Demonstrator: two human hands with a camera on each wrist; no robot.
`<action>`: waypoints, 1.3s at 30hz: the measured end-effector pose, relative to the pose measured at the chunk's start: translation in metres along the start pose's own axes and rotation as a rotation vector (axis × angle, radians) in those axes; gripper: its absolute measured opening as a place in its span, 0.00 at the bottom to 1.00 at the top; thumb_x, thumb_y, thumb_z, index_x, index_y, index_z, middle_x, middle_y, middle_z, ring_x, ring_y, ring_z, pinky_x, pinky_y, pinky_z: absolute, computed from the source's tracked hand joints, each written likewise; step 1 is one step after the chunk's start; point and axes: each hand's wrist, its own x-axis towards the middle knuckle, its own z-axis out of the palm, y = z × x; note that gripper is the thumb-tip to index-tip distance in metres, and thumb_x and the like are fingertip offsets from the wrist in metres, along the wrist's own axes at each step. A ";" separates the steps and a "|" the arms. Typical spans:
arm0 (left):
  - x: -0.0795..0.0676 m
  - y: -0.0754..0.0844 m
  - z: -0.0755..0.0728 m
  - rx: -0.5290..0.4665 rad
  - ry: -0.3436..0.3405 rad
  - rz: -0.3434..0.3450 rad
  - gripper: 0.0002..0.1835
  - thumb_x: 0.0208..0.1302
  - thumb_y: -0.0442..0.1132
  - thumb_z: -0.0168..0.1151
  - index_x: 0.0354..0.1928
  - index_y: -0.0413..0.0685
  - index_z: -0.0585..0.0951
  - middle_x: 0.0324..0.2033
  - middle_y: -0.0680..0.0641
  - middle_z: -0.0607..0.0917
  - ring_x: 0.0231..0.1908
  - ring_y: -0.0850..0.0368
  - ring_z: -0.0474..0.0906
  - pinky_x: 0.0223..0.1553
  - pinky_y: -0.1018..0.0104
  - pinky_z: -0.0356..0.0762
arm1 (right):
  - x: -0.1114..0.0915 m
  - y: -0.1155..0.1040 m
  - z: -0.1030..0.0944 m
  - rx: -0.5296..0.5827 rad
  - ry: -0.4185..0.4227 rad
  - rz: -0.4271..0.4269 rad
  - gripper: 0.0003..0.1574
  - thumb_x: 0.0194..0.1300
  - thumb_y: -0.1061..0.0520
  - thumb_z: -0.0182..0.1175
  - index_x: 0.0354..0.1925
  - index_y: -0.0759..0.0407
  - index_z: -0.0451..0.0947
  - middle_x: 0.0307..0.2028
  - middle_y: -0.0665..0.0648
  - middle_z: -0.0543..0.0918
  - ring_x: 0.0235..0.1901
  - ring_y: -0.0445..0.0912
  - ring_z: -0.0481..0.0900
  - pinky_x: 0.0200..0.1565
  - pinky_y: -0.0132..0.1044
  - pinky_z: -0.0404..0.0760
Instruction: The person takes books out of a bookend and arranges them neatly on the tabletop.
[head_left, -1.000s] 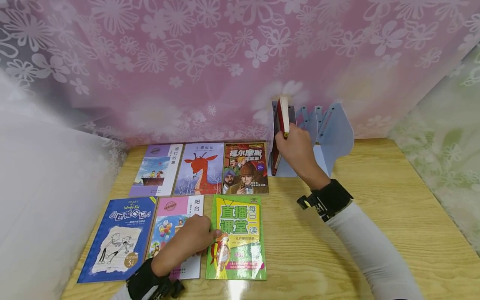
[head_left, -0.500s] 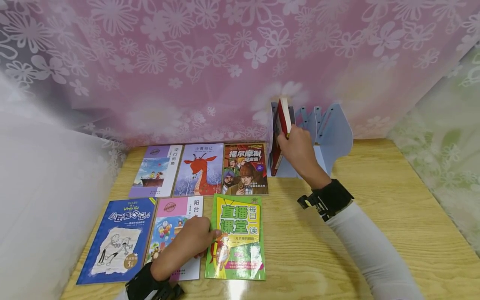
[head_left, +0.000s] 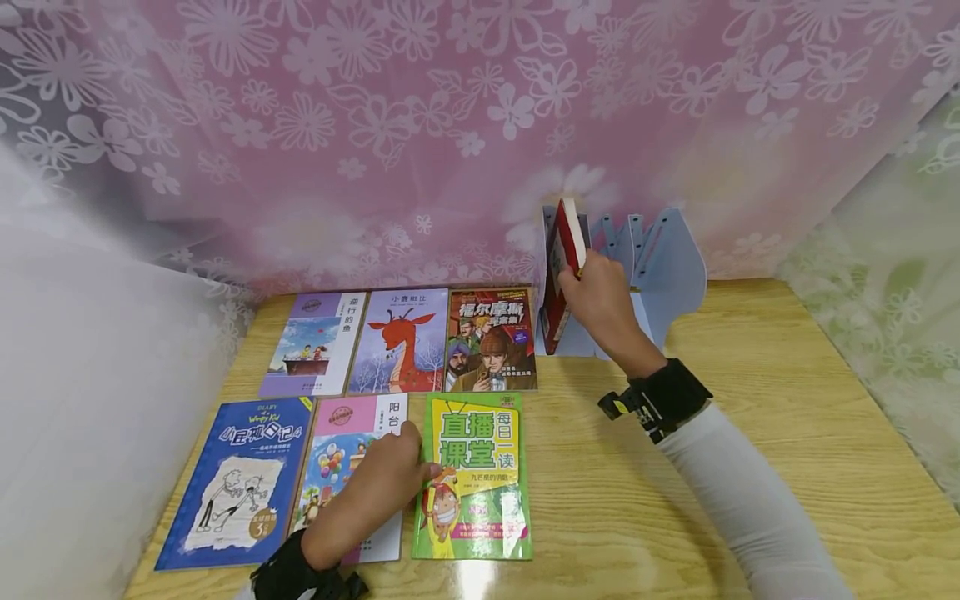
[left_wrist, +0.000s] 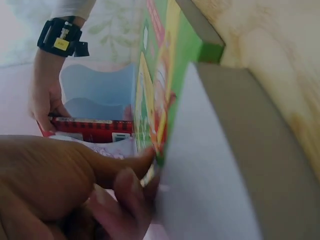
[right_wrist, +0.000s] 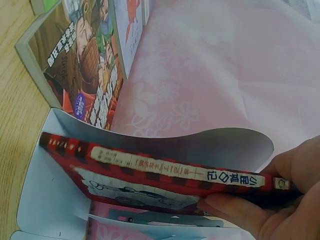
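Note:
My right hand [head_left: 596, 287] grips the top end of a red book [right_wrist: 165, 167], thumb on its cover and fingers across the spine. The book stands on end, tilted slightly, in the leftmost slot of a light-blue book rack [head_left: 678, 267]. In the right wrist view its lower end is near the rack's base. My left hand [head_left: 386, 467] is over the pink-and-white book [head_left: 382, 533], hiding part of it. Its thumb lies on the left edge of a green-and-yellow book [head_left: 487, 492], with curled fingers against that edge; the book lies flat on the table.
A blue book [head_left: 232, 483] lies at front left. Behind it are a purple-and-white book [head_left: 315, 342], a deer-cover book [head_left: 397, 342] and a detective-cover book [head_left: 491, 337] beside the rack. A pink floral curtain [head_left: 337, 167] hangs behind the wooden table [head_left: 757, 375].
The red book's upper end has tipped slightly right and lowered a little with my right hand. My left hand stays at the green-and-yellow book's edge.

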 end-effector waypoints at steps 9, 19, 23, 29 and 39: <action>0.005 -0.001 0.003 0.138 0.283 0.158 0.12 0.56 0.36 0.67 0.37 0.36 0.76 0.18 0.47 0.77 0.17 0.60 0.72 0.14 0.69 0.65 | -0.001 0.005 -0.004 0.054 -0.016 -0.015 0.24 0.67 0.58 0.53 0.56 0.73 0.69 0.44 0.72 0.80 0.32 0.59 0.83 0.24 0.49 0.83; 0.011 0.002 0.000 0.055 0.476 0.270 0.20 0.56 0.33 0.66 0.51 0.35 0.77 0.41 0.39 0.84 0.41 0.48 0.81 0.35 0.54 0.83 | -0.013 0.006 -0.015 0.049 -0.011 -0.048 0.22 0.66 0.59 0.52 0.52 0.75 0.71 0.42 0.73 0.81 0.31 0.59 0.83 0.23 0.50 0.82; 0.013 0.001 0.000 0.027 0.461 0.260 0.24 0.57 0.37 0.67 0.55 0.36 0.76 0.45 0.39 0.83 0.44 0.48 0.79 0.38 0.53 0.82 | -0.018 0.007 -0.017 0.037 -0.015 -0.039 0.22 0.65 0.59 0.53 0.51 0.75 0.71 0.41 0.74 0.81 0.30 0.59 0.83 0.21 0.48 0.82; 0.017 -0.002 0.002 0.012 0.443 0.270 0.26 0.59 0.40 0.66 0.58 0.38 0.73 0.50 0.42 0.81 0.50 0.49 0.75 0.46 0.51 0.79 | -0.028 0.010 -0.021 0.060 -0.025 -0.043 0.22 0.66 0.59 0.52 0.53 0.74 0.70 0.43 0.73 0.80 0.31 0.58 0.83 0.20 0.46 0.82; 0.019 -0.001 -0.001 0.021 0.430 0.323 0.30 0.59 0.42 0.65 0.62 0.37 0.71 0.60 0.37 0.73 0.61 0.42 0.65 0.60 0.45 0.65 | -0.046 0.007 -0.034 0.055 -0.050 -0.060 0.23 0.68 0.57 0.52 0.55 0.72 0.70 0.46 0.71 0.80 0.36 0.60 0.82 0.26 0.50 0.83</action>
